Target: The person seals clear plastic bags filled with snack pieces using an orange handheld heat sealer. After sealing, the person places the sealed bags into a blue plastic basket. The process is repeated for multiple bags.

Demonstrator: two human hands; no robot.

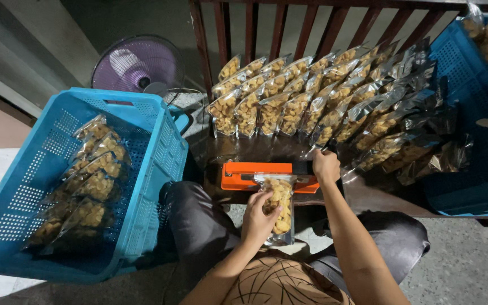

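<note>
Head view — left hand (259,217) gripping snack pouch (280,206) at orange sealer (237,176), right hand (326,167) closed on its far end — blue crate (142,169) left of it.

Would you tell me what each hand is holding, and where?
Left hand grips the snack pouch by its side; right hand presses the orange sealer arm.

Dim concrete floor (470,265), wooden slatted rail (289,17), purple fan (140,63)
</note>
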